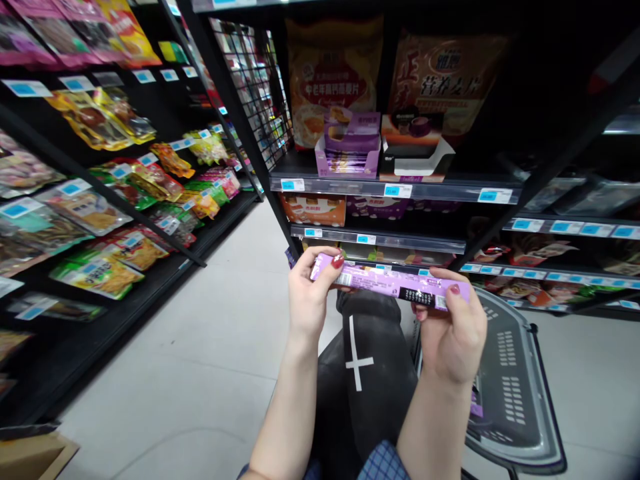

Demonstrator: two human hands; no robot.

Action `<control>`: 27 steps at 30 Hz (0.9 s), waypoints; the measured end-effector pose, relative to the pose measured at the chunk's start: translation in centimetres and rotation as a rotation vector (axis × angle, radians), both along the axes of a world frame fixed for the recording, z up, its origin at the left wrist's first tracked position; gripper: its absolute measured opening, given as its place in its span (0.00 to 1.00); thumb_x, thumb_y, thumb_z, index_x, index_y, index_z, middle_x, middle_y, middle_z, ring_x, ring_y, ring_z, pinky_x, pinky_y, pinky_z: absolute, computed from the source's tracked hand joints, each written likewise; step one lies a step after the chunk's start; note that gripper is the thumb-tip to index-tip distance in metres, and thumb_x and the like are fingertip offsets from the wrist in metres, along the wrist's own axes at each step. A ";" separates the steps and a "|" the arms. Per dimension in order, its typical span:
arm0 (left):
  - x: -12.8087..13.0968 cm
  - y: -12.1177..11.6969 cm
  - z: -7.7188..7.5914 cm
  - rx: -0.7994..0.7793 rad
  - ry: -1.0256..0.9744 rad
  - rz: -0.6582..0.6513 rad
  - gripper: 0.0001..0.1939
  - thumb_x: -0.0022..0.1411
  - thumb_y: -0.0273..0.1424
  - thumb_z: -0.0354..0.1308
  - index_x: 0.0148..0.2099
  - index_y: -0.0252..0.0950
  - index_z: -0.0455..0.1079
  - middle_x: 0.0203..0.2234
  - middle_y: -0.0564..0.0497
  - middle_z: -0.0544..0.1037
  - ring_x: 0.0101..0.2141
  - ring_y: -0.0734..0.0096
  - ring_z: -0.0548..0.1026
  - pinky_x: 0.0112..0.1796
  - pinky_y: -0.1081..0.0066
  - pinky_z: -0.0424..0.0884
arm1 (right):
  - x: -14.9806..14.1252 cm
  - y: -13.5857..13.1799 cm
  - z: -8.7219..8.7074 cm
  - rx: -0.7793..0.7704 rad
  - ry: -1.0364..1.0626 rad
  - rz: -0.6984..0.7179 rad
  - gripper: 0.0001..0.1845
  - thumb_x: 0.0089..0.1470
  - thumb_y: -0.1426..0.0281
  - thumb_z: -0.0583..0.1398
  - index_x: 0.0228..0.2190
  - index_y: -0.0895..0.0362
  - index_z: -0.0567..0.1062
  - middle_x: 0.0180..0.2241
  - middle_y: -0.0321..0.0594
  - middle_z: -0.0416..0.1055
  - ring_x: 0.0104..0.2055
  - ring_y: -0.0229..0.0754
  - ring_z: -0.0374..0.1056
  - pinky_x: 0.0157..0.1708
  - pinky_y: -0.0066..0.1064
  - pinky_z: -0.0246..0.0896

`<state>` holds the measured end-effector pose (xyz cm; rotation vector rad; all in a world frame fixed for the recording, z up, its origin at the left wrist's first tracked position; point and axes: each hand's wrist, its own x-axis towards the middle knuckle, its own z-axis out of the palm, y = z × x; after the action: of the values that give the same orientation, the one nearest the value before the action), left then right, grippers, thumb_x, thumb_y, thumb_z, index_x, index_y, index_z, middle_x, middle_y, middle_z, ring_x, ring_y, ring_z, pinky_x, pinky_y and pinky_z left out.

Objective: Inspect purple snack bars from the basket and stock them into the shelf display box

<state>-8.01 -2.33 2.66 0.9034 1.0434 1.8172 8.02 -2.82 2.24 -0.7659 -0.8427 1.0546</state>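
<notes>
A slim purple sachet [380, 283] lies level with both grips, its long axis running left to right and dipping slightly rightward. The left hand [309, 283] is clamped on one end, the right hand [455, 330] on the other, neither nearer; how each wraps behind is hard to tell. Beyond, a purple display carton [326, 163] stands on the shelf [345, 188].

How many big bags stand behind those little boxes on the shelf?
2: a left bag behind the purple box, a right bag behind the black-topped box. More may be hidden.
</notes>
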 end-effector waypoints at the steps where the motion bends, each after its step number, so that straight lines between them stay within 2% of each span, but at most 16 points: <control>1: 0.0 0.0 0.0 0.004 -0.003 0.001 0.11 0.51 0.37 0.65 0.33 0.35 0.72 0.26 0.54 0.73 0.21 0.78 0.70 0.19 0.78 0.69 | 0.0 0.1 0.0 -0.005 0.007 -0.007 0.10 0.52 0.65 0.59 0.33 0.57 0.78 0.22 0.35 0.70 0.19 0.33 0.61 0.16 0.24 0.53; 4: 0.4 -0.3 0.1 0.055 0.003 0.023 0.11 0.55 0.39 0.62 0.34 0.35 0.73 0.26 0.53 0.74 0.21 0.78 0.71 0.21 0.77 0.71 | -0.2 0.6 -0.5 -0.024 0.054 -0.002 0.10 0.52 0.66 0.59 0.32 0.57 0.78 0.22 0.35 0.70 0.18 0.31 0.60 0.17 0.24 0.53; 9: 1.6 -1.3 0.1 0.170 0.162 0.157 0.16 0.61 0.42 0.55 0.37 0.35 0.75 0.30 0.49 0.78 0.29 0.71 0.75 0.30 0.73 0.73 | -0.7 2.5 -2.6 -0.122 0.255 0.150 0.10 0.48 0.65 0.62 0.30 0.58 0.78 0.22 0.35 0.70 0.18 0.30 0.59 0.15 0.23 0.52; 11: 2.1 -1.8 0.4 0.206 0.286 0.194 0.15 0.62 0.41 0.55 0.39 0.34 0.76 0.32 0.47 0.79 0.32 0.69 0.76 0.34 0.71 0.73 | -1.1 3.3 -3.5 -0.199 0.369 0.201 0.10 0.45 0.65 0.63 0.29 0.59 0.77 0.21 0.34 0.70 0.17 0.29 0.57 0.14 0.22 0.51; 14: 2.7 -2.5 1.0 0.291 0.578 0.292 0.10 0.59 0.35 0.60 0.41 0.35 0.75 0.34 0.48 0.79 0.35 0.70 0.76 0.36 0.72 0.73 | -2.2 4.0 -4.5 -0.330 0.524 0.307 0.08 0.44 0.65 0.64 0.27 0.58 0.75 0.21 0.32 0.69 0.17 0.28 0.55 0.14 0.21 0.50; 16: 3.0 -2.9 1.4 0.364 0.756 0.365 0.11 0.56 0.31 0.63 0.42 0.36 0.75 0.35 0.49 0.79 0.34 0.71 0.75 0.35 0.72 0.73 | -3.0 4.1 -5.0 -0.406 0.566 0.380 0.08 0.44 0.65 0.64 0.26 0.57 0.75 0.22 0.32 0.70 0.17 0.29 0.55 0.14 0.22 0.50; 18: 3.3 -3.3 1.6 0.414 0.838 0.395 0.12 0.54 0.29 0.63 0.44 0.36 0.75 0.35 0.49 0.79 0.35 0.71 0.75 0.35 0.72 0.74 | -3.8 4.1 -5.2 -0.447 0.559 0.434 0.09 0.45 0.64 0.64 0.27 0.57 0.75 0.22 0.33 0.70 0.17 0.30 0.56 0.14 0.23 0.52; 23: 3.4 -3.5 1.5 0.397 0.784 0.430 0.11 0.56 0.29 0.62 0.43 0.37 0.76 0.37 0.50 0.80 0.37 0.69 0.77 0.39 0.70 0.75 | -4.4 3.8 -5.1 -0.421 0.563 0.483 0.09 0.49 0.63 0.61 0.25 0.57 0.72 0.19 0.31 0.66 0.17 0.30 0.55 0.15 0.24 0.53; 27: 3.4 -2.8 1.2 0.228 0.430 0.333 0.11 0.61 0.32 0.58 0.45 0.36 0.76 0.39 0.48 0.81 0.40 0.66 0.79 0.42 0.67 0.76 | -3.0 3.7 -4.6 -0.304 0.524 0.357 0.09 0.47 0.65 0.62 0.24 0.56 0.69 0.21 0.30 0.67 0.17 0.29 0.55 0.16 0.23 0.52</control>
<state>-4.62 -5.15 3.87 1.3667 1.3313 2.0997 5.06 0.87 -2.32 -0.5543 -0.3738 1.6403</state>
